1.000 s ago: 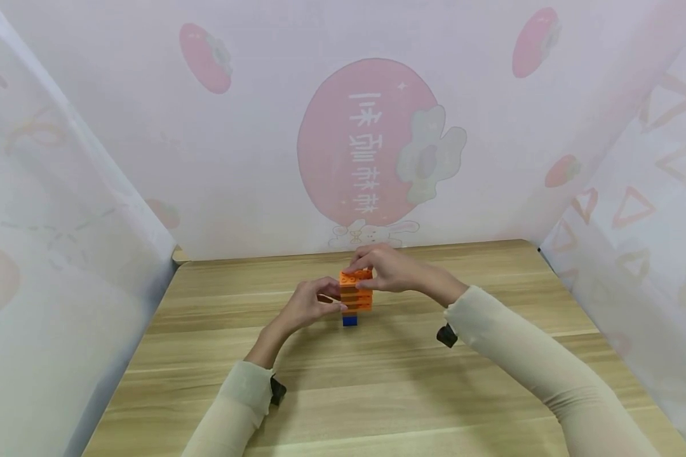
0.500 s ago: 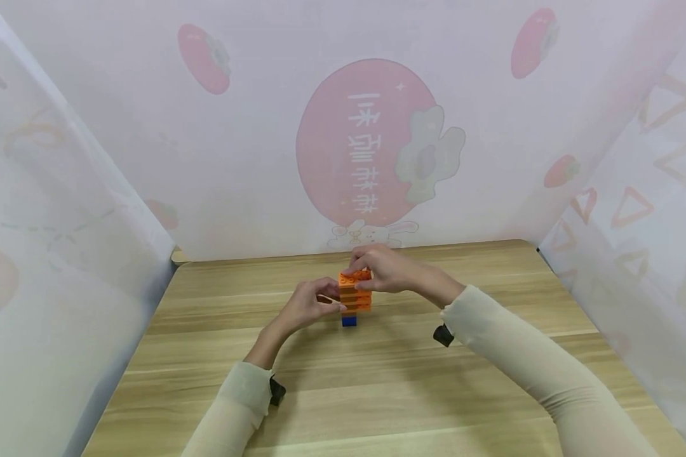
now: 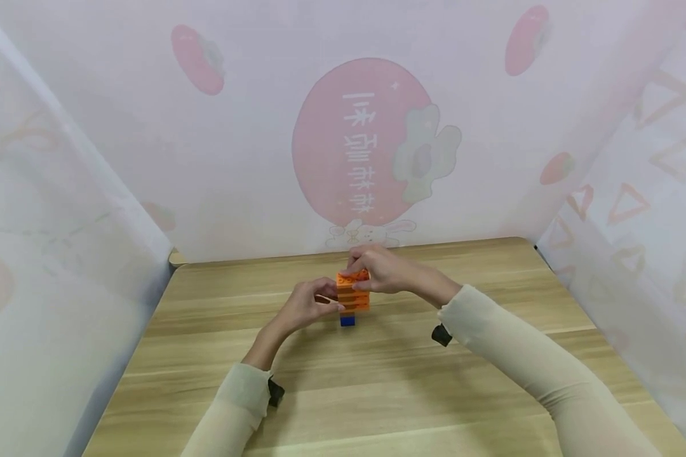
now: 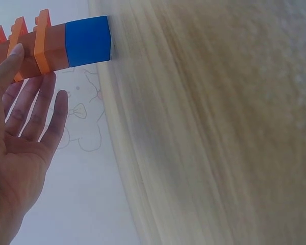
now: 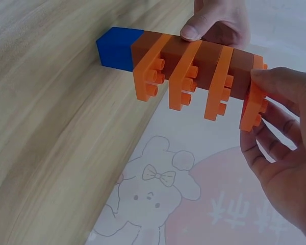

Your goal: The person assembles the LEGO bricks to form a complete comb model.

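Note:
A tower of toy building bricks stands on the table, with a blue brick (image 3: 347, 321) at its foot. Above the blue, brown bricks (image 5: 207, 57) alternate with several orange plates (image 5: 179, 89), which jut out to one side and carry studs. My left hand (image 3: 304, 308) holds the tower's side, its thumb (image 4: 13, 58) pressed near a brown brick and its fingers behind. At the top, my right hand (image 3: 380, 270) pinches the uppermost orange plate (image 5: 251, 112) between thumb and fingers. That plate lies against the highest brown brick, partly hidden by the thumb.
The wood-grain table (image 3: 343, 393) ends at a white backdrop (image 3: 234, 158) printed with strawberries and a rabbit. Similar printed sheets rise at left and right. Dark wrist devices (image 3: 441, 335) hang below both sleeves.

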Action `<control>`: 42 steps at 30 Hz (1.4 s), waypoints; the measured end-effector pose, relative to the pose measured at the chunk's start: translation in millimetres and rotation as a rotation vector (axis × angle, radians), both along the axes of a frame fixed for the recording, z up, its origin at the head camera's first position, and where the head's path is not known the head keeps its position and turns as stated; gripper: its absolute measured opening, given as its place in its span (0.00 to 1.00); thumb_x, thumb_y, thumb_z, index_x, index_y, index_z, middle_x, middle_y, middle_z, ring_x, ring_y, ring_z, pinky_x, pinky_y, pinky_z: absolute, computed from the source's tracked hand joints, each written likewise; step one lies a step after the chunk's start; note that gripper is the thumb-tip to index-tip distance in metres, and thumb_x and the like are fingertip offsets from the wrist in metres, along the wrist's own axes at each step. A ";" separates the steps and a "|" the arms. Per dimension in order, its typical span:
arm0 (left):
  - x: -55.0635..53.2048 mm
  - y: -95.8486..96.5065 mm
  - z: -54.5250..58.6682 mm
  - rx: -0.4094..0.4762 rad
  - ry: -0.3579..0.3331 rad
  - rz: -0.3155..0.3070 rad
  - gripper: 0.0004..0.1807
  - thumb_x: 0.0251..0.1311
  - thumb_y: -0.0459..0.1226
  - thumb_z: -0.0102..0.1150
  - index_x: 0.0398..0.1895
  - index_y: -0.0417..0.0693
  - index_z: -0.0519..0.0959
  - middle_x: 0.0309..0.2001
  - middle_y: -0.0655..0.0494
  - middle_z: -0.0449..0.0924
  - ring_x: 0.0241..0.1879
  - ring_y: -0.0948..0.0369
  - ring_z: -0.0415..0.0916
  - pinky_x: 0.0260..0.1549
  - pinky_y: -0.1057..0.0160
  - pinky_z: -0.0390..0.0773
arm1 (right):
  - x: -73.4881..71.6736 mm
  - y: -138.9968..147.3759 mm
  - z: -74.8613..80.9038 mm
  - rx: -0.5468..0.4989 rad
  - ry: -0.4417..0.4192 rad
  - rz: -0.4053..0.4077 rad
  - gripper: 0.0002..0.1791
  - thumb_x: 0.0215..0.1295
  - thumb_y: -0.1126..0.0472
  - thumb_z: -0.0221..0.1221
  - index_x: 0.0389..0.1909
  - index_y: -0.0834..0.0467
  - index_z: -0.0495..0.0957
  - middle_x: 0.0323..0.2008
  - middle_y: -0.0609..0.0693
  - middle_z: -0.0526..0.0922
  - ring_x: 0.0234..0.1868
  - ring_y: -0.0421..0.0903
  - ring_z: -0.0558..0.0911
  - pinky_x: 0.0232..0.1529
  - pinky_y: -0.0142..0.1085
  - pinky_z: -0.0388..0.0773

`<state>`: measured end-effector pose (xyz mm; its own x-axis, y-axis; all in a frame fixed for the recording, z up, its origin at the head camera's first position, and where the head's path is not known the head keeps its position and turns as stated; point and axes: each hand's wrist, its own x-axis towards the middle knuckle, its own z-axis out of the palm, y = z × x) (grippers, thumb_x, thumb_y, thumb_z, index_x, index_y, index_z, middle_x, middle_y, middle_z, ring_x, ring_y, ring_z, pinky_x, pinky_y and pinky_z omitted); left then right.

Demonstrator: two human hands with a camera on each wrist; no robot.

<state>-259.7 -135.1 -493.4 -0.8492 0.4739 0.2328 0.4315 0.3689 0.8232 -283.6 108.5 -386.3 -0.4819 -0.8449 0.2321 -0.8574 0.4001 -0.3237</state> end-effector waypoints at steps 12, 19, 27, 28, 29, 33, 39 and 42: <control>-4.1 -4.7 -5.3 0.014 -0.007 -0.012 0.18 0.62 0.34 0.77 0.53 0.44 0.84 0.48 0.47 0.90 0.48 0.50 0.89 0.47 0.55 0.89 | 0.0 1.4 -1.6 -0.016 -0.005 0.004 0.19 0.65 0.65 0.73 0.56 0.63 0.87 0.42 0.49 0.85 0.41 0.44 0.80 0.47 0.38 0.78; -4.6 -6.4 -5.2 -0.013 0.005 -0.003 0.18 0.62 0.35 0.77 0.54 0.45 0.84 0.47 0.50 0.90 0.48 0.50 0.89 0.47 0.58 0.88 | -0.6 3.3 -13.8 -0.049 0.055 -0.015 0.18 0.68 0.62 0.71 0.58 0.59 0.87 0.46 0.50 0.86 0.47 0.47 0.82 0.52 0.41 0.80; -4.6 -5.4 -4.7 -0.024 0.019 -0.010 0.19 0.62 0.35 0.77 0.55 0.43 0.84 0.48 0.49 0.90 0.47 0.52 0.89 0.47 0.58 0.88 | 6.9 13.1 -32.3 -0.196 -0.033 -0.077 0.23 0.71 0.60 0.70 0.64 0.61 0.83 0.60 0.56 0.83 0.61 0.53 0.81 0.63 0.50 0.80; -4.7 -4.9 -4.6 -0.023 0.021 -0.012 0.19 0.62 0.34 0.77 0.55 0.43 0.84 0.48 0.49 0.90 0.47 0.51 0.89 0.47 0.58 0.88 | 7.5 15.6 -36.4 -0.228 -0.054 -0.087 0.25 0.70 0.60 0.71 0.65 0.61 0.81 0.62 0.57 0.82 0.63 0.54 0.80 0.65 0.51 0.79; -4.8 -4.4 -4.6 -0.020 0.022 -0.012 0.19 0.62 0.34 0.77 0.55 0.43 0.84 0.48 0.48 0.90 0.47 0.51 0.89 0.47 0.57 0.89 | 7.3 18.1 -41.2 -0.259 -0.067 -0.097 0.27 0.69 0.60 0.72 0.67 0.61 0.80 0.63 0.57 0.82 0.64 0.55 0.80 0.65 0.52 0.79; -4.5 -4.0 -4.1 -0.016 0.013 0.000 0.19 0.61 0.34 0.78 0.53 0.44 0.84 0.47 0.49 0.90 0.47 0.50 0.89 0.46 0.58 0.89 | 6.2 27.2 -60.9 -0.392 -0.123 -0.092 0.33 0.65 0.64 0.74 0.71 0.61 0.76 0.66 0.61 0.79 0.65 0.57 0.80 0.60 0.52 0.84; -4.5 -4.3 -5.5 -0.016 -0.002 0.015 0.18 0.60 0.34 0.78 0.52 0.43 0.84 0.47 0.49 0.90 0.46 0.53 0.88 0.46 0.61 0.88 | 8.5 35.1 -83.7 -0.535 -0.205 -0.053 0.38 0.62 0.70 0.74 0.73 0.64 0.72 0.65 0.63 0.80 0.58 0.59 0.84 0.51 0.52 0.88; -4.1 -3.7 -6.5 -0.016 -0.004 0.020 0.18 0.60 0.34 0.78 0.52 0.43 0.84 0.47 0.49 0.90 0.46 0.54 0.88 0.46 0.60 0.88 | 11.3 36.2 -91.7 -0.570 -0.237 -0.053 0.40 0.61 0.73 0.74 0.75 0.65 0.70 0.65 0.64 0.80 0.55 0.62 0.86 0.50 0.52 0.88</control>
<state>-263.8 -138.8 -499.9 -0.8595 0.4606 0.2215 0.4203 0.3905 0.8190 -272.3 144.7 -478.0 -0.6137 -0.5929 0.5214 -0.7198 0.1488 -0.6780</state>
